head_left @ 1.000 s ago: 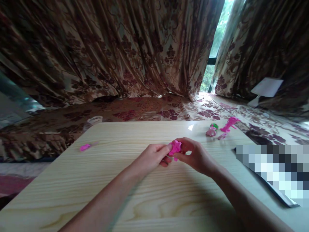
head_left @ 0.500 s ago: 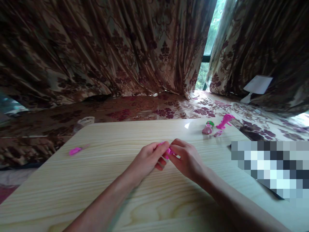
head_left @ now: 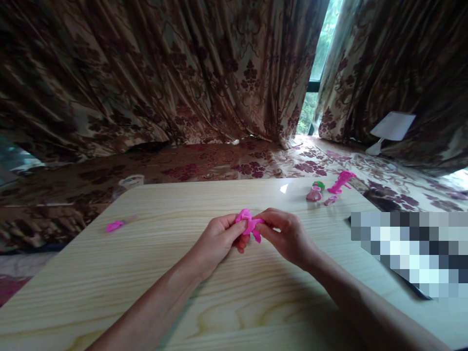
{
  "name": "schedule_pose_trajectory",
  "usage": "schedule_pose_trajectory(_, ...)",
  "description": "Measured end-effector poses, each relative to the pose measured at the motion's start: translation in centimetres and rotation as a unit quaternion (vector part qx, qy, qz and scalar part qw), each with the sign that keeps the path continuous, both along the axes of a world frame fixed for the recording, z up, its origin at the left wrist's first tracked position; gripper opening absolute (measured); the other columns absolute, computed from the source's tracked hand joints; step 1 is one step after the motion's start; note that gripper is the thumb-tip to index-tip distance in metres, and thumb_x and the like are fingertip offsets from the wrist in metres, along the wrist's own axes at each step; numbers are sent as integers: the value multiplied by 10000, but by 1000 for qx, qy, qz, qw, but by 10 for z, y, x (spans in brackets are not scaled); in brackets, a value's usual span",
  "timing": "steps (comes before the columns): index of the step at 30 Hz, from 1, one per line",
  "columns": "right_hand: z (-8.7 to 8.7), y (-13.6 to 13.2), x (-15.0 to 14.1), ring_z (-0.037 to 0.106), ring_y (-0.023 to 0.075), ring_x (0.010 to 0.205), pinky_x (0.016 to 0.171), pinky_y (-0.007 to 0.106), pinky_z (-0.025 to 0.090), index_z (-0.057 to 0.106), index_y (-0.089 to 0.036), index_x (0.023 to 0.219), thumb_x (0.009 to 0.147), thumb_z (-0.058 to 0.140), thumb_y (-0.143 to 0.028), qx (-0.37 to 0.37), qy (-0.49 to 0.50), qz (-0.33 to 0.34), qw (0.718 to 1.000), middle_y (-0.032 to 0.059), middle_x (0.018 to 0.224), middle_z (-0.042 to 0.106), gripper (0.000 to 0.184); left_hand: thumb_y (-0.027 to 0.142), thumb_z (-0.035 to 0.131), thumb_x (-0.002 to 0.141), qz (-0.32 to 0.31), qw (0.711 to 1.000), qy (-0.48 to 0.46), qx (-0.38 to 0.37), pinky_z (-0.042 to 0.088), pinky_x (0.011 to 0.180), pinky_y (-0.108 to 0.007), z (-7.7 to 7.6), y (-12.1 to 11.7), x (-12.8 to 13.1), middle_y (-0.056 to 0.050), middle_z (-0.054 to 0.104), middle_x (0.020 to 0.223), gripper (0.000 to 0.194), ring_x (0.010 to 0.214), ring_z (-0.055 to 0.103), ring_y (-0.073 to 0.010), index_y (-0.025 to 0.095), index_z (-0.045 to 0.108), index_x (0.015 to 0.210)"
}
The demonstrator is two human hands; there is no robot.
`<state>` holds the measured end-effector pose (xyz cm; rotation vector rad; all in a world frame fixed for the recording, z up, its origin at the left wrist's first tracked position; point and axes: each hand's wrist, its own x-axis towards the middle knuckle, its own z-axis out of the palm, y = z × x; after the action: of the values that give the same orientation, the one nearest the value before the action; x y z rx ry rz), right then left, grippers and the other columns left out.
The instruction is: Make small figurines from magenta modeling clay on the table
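Between my hands, just above the middle of the table, is a bright pink clay-like piece with a rounded top and thin lobes sticking out to the right and below. My left hand grips its left side, thumb pressed on the front and the other fingers curled behind. Thumb and fingers of my right hand pinch the lobe on the right side. The fingers cover part of the piece, and its exact kind is not clear.
On the pale wooden table a small pink piece lies at the left. Near the back right edge are a pink figure, a green ball-like piece, and pale pink pieces. A blurred-out object is at the right.
My hands have moved slightly apart, and much more of the pink piece shows. My right hand has shifted a little right, now pinching the lobe at its side.
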<state>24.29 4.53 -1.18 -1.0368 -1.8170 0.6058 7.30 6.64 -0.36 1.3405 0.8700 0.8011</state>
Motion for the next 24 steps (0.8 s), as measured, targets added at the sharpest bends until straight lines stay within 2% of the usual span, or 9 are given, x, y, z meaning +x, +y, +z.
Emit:
schedule_pose_trajectory(3, 0, -1, 3, 543, 97, 680, 591, 216, 438, 659, -167, 895, 823, 549, -196, -6, 13, 6, 1000, 22, 782, 593, 135, 354, 502, 828, -23, 999, -2, -27, 367, 556, -221, 2, 0, -3, 2, 524, 596, 269, 559, 465, -97, 138, 576, 686)
schedule_pose_trajectory(6, 4, -2, 9, 567, 129, 845, 645, 231, 483, 550, -214, 1160, 779, 616, -241, -49, 32, 66, 996, 72, 1079, 561, 388, 337, 498, 826, -69, 995, -18, -75, 388, 554, -231, 5, -1, -6, -32, 580, 724, 213, 633, 521, -127, 153, 606, 820)
schedule_pose_trajectory(8, 7, -3, 11, 564, 140, 899, 674, 242, 492, 511, -236, 1222, 780, 613, -231, -59, 21, 109, 992, 77, 1143, 539, 453, 319, 469, 838, -98, 990, -30, -93, 413, 567, -245, 5, -1, -7, -56, 604, 808, 218, 697, 552, -154, 164, 609, 901)
schedule_pose_trajectory(10, 8, -2, 10, 566, 138, 876, 696, 253, 485, 582, -220, 1142, 786, 594, -179, -36, 4, 112, 993, 64, 1058, 581, 359, 344, 403, 866, -119, 986, -42, -106, 436, 585, -268, 4, -2, -6, -76, 616, 835, 285, 712, 565, -169, 159, 612, 922)
schedule_pose_trajectory(13, 5, -1, 5, 557, 127, 778, 697, 261, 469, 652, -182, 973, 743, 607, -104, 7, -10, 56, 998, 36, 874, 616, 247, 433, 332, 886, -118, 984, -56, -123, 466, 652, -310, 3, -3, -4, -99, 630, 835, 409, 725, 583, -181, 141, 617, 922)
schedule_pose_trajectory(16, -2, 0, -1, 545, 115, 698, 645, 243, 454, 662, -165, 852, 730, 596, -92, 21, -15, 8, 1000, 16, 769, 603, 157, 444, 417, 861, -94, 986, -56, -123, 473, 717, -319, 2, -4, -1, -88, 638, 823, 370, 730, 598, -169, 141, 622, 908)
schedule_pose_trajectory(21, -9, 2, -4, 542, 109, 677, 625, 232, 440, 663, -157, 786, 754, 544, -93, 38, 4, -69, 997, 17, 738, 595, 139, 351, 528, 826, -78, 991, -66, -88, 459, 756, -288, 4, -5, 2, -64, 626, 853, 252, 771, 570, -140, 145, 642, 915)
schedule_pose_trajectory(24, -7, 3, 2, 565, 113, 685, 631, 235, 454, 672, -161, 843, 764, 554, -134, -5, 11, -33, 999, 19, 756, 620, 144, 327, 572, 794, -55, 996, -43, -49, 452, 701, -259, 1, -4, 2, -65, 625, 819, 243, 729, 541, -130, 131, 656, 911)
